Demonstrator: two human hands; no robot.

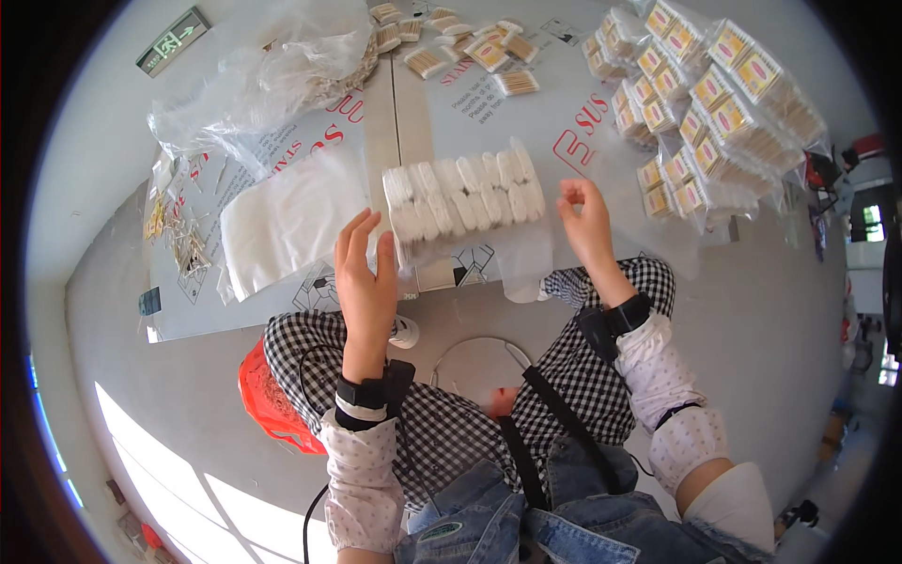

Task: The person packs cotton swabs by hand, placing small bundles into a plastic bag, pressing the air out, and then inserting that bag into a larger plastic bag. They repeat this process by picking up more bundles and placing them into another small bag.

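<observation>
In front of me on the table lies a block of cotton swab packs (465, 193), set side by side in two rows with their white tips up. Clear plastic shows around the block and along its near side. My left hand (365, 277) is just left of the block, fingers stretched and apart, with nothing in it. To the right of the block, my right hand (587, 226) is raised with loosely bent fingers and nothing visible between them. A stack of flat clear bags (291, 221) lies by my left hand.
Bagged swab packs (709, 103) are piled at the right. Loose swab packs (489, 47) lie at the back. Crumpled clear plastic (268, 89) covers the far left, and scattered swabs (188, 246) lie at the left edge. A red bag (268, 395) is beside my leg.
</observation>
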